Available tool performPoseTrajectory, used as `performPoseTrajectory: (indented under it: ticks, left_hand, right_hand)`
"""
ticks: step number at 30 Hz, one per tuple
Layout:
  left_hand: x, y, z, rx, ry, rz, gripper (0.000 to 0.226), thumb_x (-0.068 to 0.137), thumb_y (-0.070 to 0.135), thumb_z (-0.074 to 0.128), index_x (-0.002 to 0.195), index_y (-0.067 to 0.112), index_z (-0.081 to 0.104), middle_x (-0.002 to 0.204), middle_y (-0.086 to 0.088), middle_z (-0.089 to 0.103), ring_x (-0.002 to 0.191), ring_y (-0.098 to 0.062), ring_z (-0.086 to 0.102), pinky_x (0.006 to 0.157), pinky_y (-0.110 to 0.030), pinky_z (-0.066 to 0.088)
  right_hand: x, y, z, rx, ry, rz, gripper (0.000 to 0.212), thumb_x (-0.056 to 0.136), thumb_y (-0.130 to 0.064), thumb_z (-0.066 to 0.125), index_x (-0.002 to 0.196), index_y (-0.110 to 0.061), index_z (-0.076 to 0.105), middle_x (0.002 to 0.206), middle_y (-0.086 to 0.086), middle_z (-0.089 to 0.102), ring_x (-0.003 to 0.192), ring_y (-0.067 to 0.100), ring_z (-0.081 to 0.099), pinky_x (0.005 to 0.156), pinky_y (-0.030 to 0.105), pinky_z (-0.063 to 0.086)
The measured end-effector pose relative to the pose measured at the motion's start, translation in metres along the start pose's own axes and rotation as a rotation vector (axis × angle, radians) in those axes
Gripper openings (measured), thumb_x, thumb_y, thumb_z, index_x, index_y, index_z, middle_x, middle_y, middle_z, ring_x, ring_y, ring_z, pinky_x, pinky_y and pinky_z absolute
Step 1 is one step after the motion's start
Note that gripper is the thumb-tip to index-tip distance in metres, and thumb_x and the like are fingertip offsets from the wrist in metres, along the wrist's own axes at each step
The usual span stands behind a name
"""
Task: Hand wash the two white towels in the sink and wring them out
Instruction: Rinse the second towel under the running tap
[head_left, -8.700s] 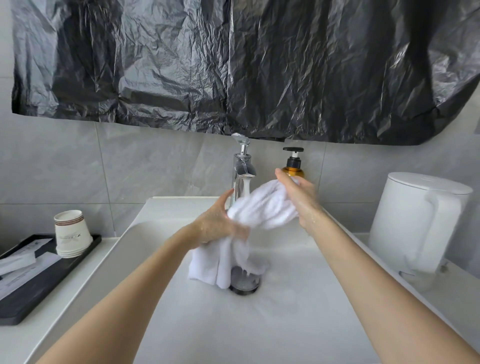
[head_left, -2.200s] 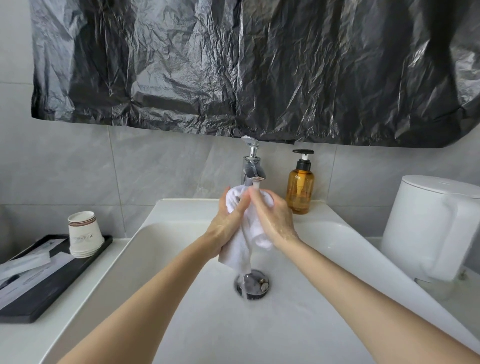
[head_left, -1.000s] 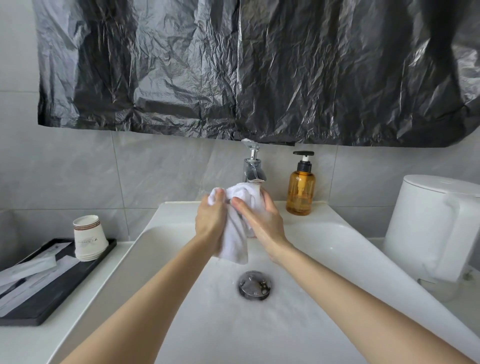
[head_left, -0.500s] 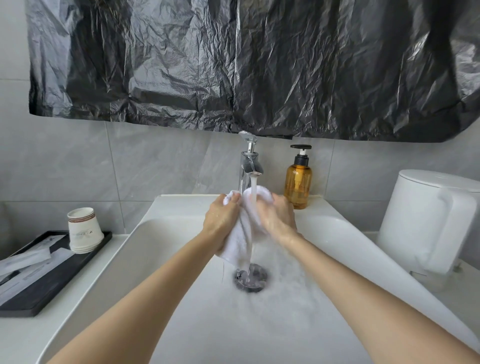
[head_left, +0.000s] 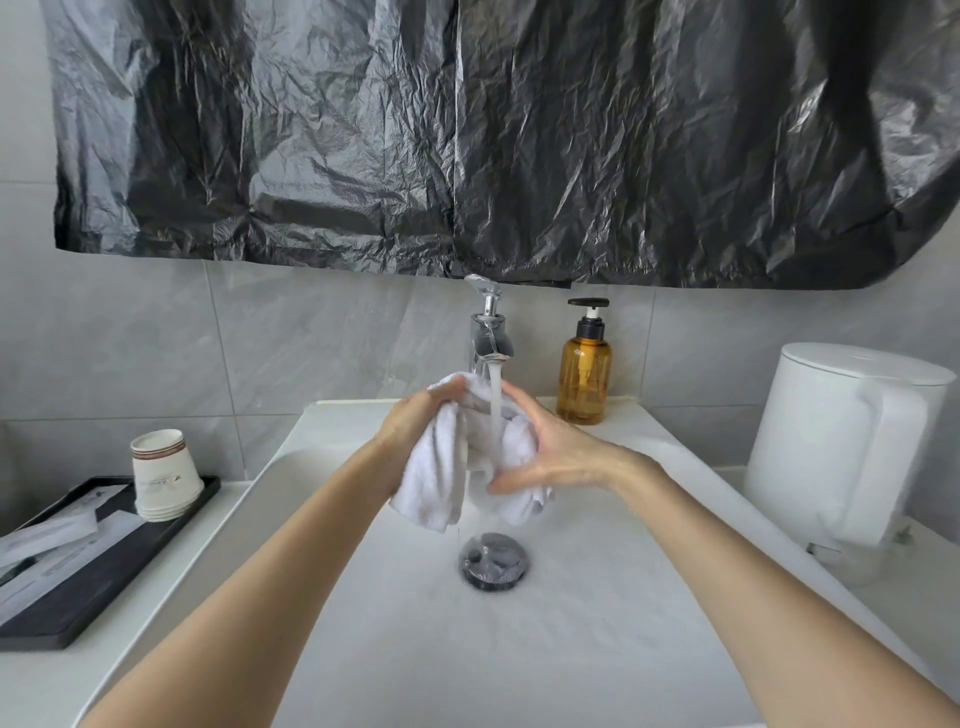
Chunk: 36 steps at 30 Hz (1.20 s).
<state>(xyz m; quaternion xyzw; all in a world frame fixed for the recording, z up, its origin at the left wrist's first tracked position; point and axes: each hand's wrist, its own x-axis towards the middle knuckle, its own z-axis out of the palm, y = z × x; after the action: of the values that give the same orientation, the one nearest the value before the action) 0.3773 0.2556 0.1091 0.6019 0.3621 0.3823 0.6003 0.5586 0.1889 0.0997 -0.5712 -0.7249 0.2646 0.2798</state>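
Your left hand (head_left: 415, 423) and right hand (head_left: 556, 452) both grip one white towel (head_left: 447, 467) under the running tap (head_left: 488, 338), mid-rinse; next, likely, a firm wringing twist.

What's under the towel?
The dark drain sits in the sink below the towel, and tap water runs down to it. The towel hides part of the sink's back wall.
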Motion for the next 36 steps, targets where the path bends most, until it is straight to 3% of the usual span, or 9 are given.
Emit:
performPoseTrajectory:
  ticks: [2,6,10,13,18,23,26,30,36]
  left_hand:
    - [0.002,-0.002,-0.005,-0.043,-0.071,0.006,0.037,0.093,0.037,0.054,0.098,0.004,0.069,0.116,-0.026,0.062,0.105,-0.034,0.062,0.108,-0.044,0.039]
    - [0.004,-0.001,-0.012,-0.148,-0.101,-0.073,0.045,0.097,0.041,0.047,0.083,0.011,0.077,0.091,-0.015,0.069,0.081,-0.024,0.067,0.090,-0.032,0.046]
    - [-0.006,0.005,-0.004,0.044,-0.091,-0.043,0.046,0.092,0.049,0.054,0.088,0.010,0.077,0.083,-0.013,0.073,0.080,-0.021,0.069,0.080,-0.025,0.053]
    - [-0.011,0.005,0.008,0.116,-0.096,-0.005,0.044,0.094,0.051,0.052,0.092,0.012,0.072,0.072,-0.004,0.071,0.063,-0.013,0.067,0.062,-0.022,0.050]
    - [-0.005,-0.003,0.010,0.080,0.081,0.142,0.039,0.088,0.045,0.065,0.125,0.034,0.059,0.120,0.003,0.065,0.105,-0.014,0.065,0.093,-0.035,0.053]
    - [-0.010,-0.018,0.036,-0.015,0.085,0.211,0.040,0.093,0.039,0.060,0.131,0.042,0.049,0.107,0.022,0.056,0.097,0.002,0.055,0.079,-0.026,0.046]
    - [-0.005,-0.024,0.046,-0.124,0.225,0.242,0.031,0.089,0.039,0.066,0.119,0.036,0.057,0.112,0.007,0.066,0.100,-0.010,0.064,0.078,-0.027,0.051]
    - [0.000,-0.029,0.051,-0.007,0.485,0.304,0.026,0.075,0.054,0.070,0.091,0.036,0.061,0.109,-0.002,0.062,0.092,-0.015,0.066,0.085,-0.038,0.054]
    - [0.001,-0.029,0.050,0.163,0.689,0.189,0.034,0.078,0.050,0.065,0.077,0.019,0.052,0.096,-0.001,0.059,0.082,-0.025,0.060,0.077,-0.034,0.046]
  right_hand:
    - [0.002,0.003,0.007,-0.116,0.064,0.030,0.122,0.049,-0.050,0.090,0.149,-0.037,0.022,0.147,-0.019,0.035,0.132,0.003,0.037,0.108,0.031,0.039]
    - [0.007,0.003,0.004,-0.086,0.290,0.049,0.057,0.054,-0.062,0.080,0.097,-0.029,0.064,0.088,-0.008,0.071,0.079,0.014,0.068,0.067,0.038,0.055]
    - [0.010,0.009,-0.003,0.191,0.400,0.145,0.035,0.063,-0.036,0.077,0.096,-0.028,0.070,0.094,-0.005,0.073,0.088,0.016,0.069,0.080,0.039,0.057]
    - [0.013,0.011,-0.002,0.400,0.443,0.197,0.048,0.051,-0.033,0.075,0.098,-0.026,0.072,0.098,0.004,0.074,0.093,0.023,0.070,0.086,0.046,0.057]
    - [0.015,0.010,-0.010,0.623,0.482,0.250,0.053,0.051,-0.022,0.078,0.101,-0.012,0.064,0.084,0.006,0.063,0.079,0.022,0.060,0.070,0.032,0.047]
    - [0.024,0.010,0.002,0.790,0.377,0.235,0.042,0.066,-0.028,0.077,0.102,-0.015,0.058,0.095,0.005,0.061,0.082,0.018,0.060,0.073,0.027,0.047]
    - [0.028,0.001,0.014,0.808,0.357,0.179,0.055,0.067,-0.058,0.078,0.101,-0.018,0.067,0.094,0.008,0.071,0.086,0.023,0.064,0.084,0.033,0.052]
    - [0.026,-0.012,0.040,0.659,0.640,0.279,0.065,0.062,-0.083,0.062,0.092,-0.025,0.064,0.093,-0.002,0.069,0.090,0.020,0.067,0.081,0.037,0.055]
    - [0.019,-0.017,0.050,0.253,0.759,0.277,0.052,0.080,-0.070,0.046,0.092,-0.024,0.066,0.093,0.000,0.068,0.089,0.023,0.064,0.074,0.033,0.051]
